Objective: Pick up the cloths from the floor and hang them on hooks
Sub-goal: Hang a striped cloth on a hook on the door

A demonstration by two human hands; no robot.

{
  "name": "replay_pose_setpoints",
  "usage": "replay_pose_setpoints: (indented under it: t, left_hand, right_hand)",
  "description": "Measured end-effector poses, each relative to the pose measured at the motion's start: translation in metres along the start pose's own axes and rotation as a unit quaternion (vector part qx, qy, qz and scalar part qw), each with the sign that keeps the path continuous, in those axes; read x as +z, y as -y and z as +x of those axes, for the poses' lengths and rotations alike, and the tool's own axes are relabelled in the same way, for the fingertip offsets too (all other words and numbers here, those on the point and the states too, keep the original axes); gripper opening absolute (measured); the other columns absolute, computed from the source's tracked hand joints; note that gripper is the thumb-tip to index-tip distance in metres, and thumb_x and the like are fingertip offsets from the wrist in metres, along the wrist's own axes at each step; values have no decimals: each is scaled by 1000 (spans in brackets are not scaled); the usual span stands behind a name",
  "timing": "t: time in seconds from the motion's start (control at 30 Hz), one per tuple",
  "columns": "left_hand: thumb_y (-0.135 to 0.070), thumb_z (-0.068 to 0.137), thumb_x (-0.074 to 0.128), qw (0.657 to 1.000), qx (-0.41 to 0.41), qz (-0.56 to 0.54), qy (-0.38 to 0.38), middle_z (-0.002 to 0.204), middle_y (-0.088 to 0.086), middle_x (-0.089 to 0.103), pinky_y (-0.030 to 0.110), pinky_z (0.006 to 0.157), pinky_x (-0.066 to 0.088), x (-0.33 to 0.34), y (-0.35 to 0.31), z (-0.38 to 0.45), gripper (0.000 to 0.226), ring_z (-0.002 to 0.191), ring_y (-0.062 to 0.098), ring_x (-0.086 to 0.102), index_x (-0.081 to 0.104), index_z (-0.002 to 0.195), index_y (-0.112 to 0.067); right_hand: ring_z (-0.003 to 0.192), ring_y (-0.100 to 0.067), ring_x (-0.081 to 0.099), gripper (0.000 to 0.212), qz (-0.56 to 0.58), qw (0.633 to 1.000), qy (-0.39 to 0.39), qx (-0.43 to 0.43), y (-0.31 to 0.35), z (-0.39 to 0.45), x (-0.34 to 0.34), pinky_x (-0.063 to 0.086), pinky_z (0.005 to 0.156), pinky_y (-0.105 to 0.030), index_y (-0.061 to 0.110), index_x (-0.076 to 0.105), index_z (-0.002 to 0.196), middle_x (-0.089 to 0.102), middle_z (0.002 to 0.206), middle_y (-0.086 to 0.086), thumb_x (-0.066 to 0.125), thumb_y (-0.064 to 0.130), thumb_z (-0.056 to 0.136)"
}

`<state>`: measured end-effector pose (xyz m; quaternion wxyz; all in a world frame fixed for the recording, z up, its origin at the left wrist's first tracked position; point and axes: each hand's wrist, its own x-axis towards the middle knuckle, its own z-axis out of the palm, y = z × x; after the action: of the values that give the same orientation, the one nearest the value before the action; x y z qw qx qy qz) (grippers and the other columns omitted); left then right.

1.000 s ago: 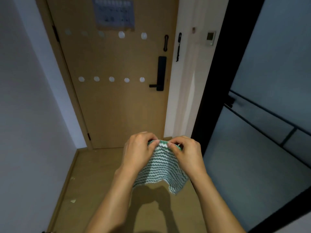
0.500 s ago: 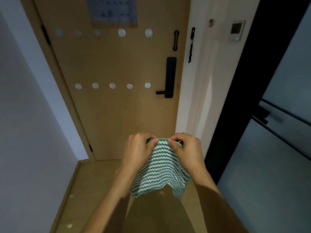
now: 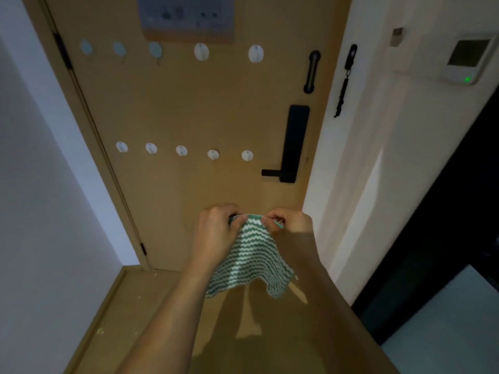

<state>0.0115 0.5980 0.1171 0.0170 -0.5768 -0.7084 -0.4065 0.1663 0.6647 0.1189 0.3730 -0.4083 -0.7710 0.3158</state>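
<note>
A green-and-white wavy-striped cloth (image 3: 252, 261) hangs in front of me, held up by its top edge. My left hand (image 3: 216, 234) pinches the left part of that edge, and my right hand (image 3: 290, 224) pinches the right part, close beside it. Both hands are below the lower row of white round hooks (image 3: 213, 154) on the wooden door (image 3: 189, 109). A second row of white hooks (image 3: 201, 51) runs higher up. All hooks in view are bare.
A black lever handle with lock plate (image 3: 290, 147) is on the door's right side. A black chain latch (image 3: 345, 76) hangs on the frame. A white wall panel with a green light (image 3: 468, 60) is at the right. Walls close in on both sides.
The door has come closer and larger in view. Both hands have kept their pinch on the cloth's top edge and now sit nearer the door.
</note>
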Motion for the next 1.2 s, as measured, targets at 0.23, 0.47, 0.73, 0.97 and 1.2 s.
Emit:
replay_pose_setpoints:
  t: [0.23,0.47,0.73,0.97,1.2]
  left_hand:
    - [-27,90,66,1000,-3,25,-12,80,-11,71,22,60,43,38,40,80,12,69,6,57,74,82,-22]
    - [-31,89,59,1000,-15,8,25,78,-9,70,30,64,50,73,102,178,15,71,10,61,71,82,-25]
    - [-26,91,62,998,-15,15,60,81,-6,71,26,63,43,117,165,287,13,69,9,57,74,88,-21]
    - [-24,87,65,997,-63,-21,36,66,-11,59,31,58,46,153,189,335,7,65,16,60,63,81,-23]
    - [-11,90,54,998,-51,-28,39,78,9,64,46,68,49,191,206,373,8,73,26,59,60,87,-6]
  right_hand:
    - [64,-21,55,17,-33,999,0,-41,-25,97,23,42,60,-33,10,67,69,62,65,-3,64,12,86]
    - [64,-13,54,15,-82,996,9,-20,-49,201,68,43,61,-29,13,65,74,62,69,0,59,12,88]
    - [66,-19,61,20,-78,996,3,48,-74,304,107,48,63,-32,17,63,68,65,66,0,59,10,86]
    - [53,-23,53,30,-134,986,-20,94,-99,366,128,37,49,-31,10,58,57,57,55,-10,55,10,87]
    - [62,-14,51,39,-232,953,-40,191,-128,421,148,34,52,-24,17,47,59,58,71,-1,52,26,96]
